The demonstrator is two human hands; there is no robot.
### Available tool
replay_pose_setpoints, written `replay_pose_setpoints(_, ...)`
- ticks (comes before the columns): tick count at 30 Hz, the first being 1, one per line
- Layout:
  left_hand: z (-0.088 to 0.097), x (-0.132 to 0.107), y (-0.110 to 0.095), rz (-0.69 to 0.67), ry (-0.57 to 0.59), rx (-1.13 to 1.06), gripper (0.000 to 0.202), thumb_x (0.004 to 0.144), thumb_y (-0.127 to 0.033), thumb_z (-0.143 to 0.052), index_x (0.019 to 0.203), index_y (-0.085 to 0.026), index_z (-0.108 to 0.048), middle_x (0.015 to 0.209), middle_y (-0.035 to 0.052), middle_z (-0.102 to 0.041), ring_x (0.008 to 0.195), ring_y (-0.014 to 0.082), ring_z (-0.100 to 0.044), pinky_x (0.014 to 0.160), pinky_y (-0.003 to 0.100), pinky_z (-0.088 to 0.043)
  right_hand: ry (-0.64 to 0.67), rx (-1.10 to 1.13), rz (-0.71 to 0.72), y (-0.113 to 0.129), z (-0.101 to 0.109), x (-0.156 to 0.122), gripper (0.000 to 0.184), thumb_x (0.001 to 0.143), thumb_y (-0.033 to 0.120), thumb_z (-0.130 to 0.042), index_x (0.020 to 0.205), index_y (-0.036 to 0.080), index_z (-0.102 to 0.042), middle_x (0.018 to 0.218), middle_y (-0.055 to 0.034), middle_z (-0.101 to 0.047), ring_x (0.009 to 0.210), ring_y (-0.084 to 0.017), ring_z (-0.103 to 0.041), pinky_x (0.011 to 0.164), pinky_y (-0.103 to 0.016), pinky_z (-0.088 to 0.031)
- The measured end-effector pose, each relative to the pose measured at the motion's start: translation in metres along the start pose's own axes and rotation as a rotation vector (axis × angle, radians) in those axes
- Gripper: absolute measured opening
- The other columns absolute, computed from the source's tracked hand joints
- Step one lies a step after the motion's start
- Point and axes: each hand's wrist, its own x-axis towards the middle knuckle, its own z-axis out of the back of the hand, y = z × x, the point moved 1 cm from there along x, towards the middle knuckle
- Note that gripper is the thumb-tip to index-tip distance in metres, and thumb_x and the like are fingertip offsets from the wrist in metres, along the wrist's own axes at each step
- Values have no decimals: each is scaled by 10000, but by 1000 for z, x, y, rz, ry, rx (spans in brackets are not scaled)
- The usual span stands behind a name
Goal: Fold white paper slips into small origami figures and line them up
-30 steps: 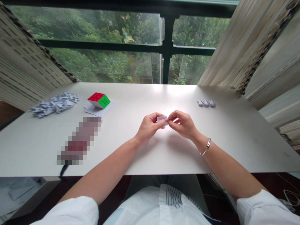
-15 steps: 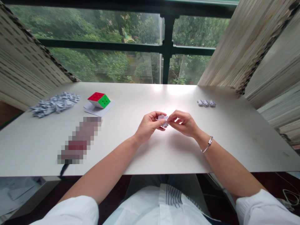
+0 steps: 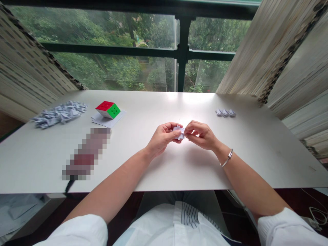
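Observation:
A small folded piece of white paper (image 3: 178,132) is pinched between my two hands, just above the middle of the white table (image 3: 256,164). My left hand (image 3: 164,137) grips its left side, and my right hand (image 3: 200,135) holds its right side with the fingertips. Much of the paper is hidden by my fingers. A metal bangle (image 3: 227,158) circles my right wrist. Farther right lies a short row of folded paper units (image 3: 225,113). A large heap of similar pieces (image 3: 60,114) sits at the far left.
A red-and-green puzzle cube (image 3: 108,110) rests tilted on white paper sheets (image 3: 107,120). A long pixelated object (image 3: 87,155) with a dark cord lies left of my arms. Rolled blinds (image 3: 289,58) flank a window (image 3: 115,48) behind the table.
My hands have shifted slightly right and closer together, carrying the paper with them. The paper now shows more of its folded points between my fingers. The objects on the table have not moved.

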Motion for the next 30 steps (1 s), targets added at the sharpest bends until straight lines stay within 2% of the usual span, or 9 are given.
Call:
replay_pose_setpoints(4, 0, 0, 1, 5, -2, 6, 329, 702, -293, -815, 967, -139, -695, 766, 23, -682, 642, 128, -658, 624, 265, -559, 9, -35, 18, 0, 1, 0, 72, 860, 175, -592, 900, 196, -649, 889, -36, -590, 720, -119, -615, 557, -217, -527)
replay_pose_setpoints(11, -2, 1, 1, -67, -82, 83, 302, 685, -236, -803, 932, -118, -675, 713, 18, -673, 613, 118, -636, 599, 245, -536, -2, -85, 10, 0, -4, -1, 83, 864, 178, -578, 915, 201, -639, 893, -40, -601, 738, -126, -621, 572, -223, -532)
replay_pose_setpoints(15, -2, 1, 2, -134, -140, 119, 288, 681, -220, -788, 923, -128, -662, 709, 3, -662, 580, 100, -609, 584, 237, -531, -66, -41, -61, -3, -9, -1, 66, 897, 245, -582, 919, 195, -618, 818, -27, -623, 663, -118, -598, 552, -238, -527)
replay_pose_setpoints(21, -2, 1, 5, -205, -199, 158, 306, 694, -262, -777, 947, -146, -650, 750, 0, -646, 620, 104, -601, 581, 243, -543, -123, 6, -167, -3, -15, 0, 215, 860, 388, -666, 839, 178, -624, 745, -31, -662, 613, -124, -603, 511, -242, -512)
replay_pose_setpoints(24, -3, -1, 7, -237, -195, 213, 299, 714, -275, -771, 957, -152, -646, 758, -2, -643, 622, 102, -597, 591, 245, -537, -164, 10, -180, -1, -16, 1, 260, 802, 410, -731, 783, 178, -616, 709, -23, -661, 589, -118, -599, 478, -225, -482)
replay_pose_setpoints(30, -4, -2, 12, -319, -199, 248, 293, 735, -294, -775, 956, -169, -628, 809, -4, -642, 654, 96, -603, 630, 240, -522, -240, 47, -246, 1, -21, 1, 267, 800, 417, -728, 762, 178, -618, 708, -32, -673, 585, -130, -615, 478, -241, -501)
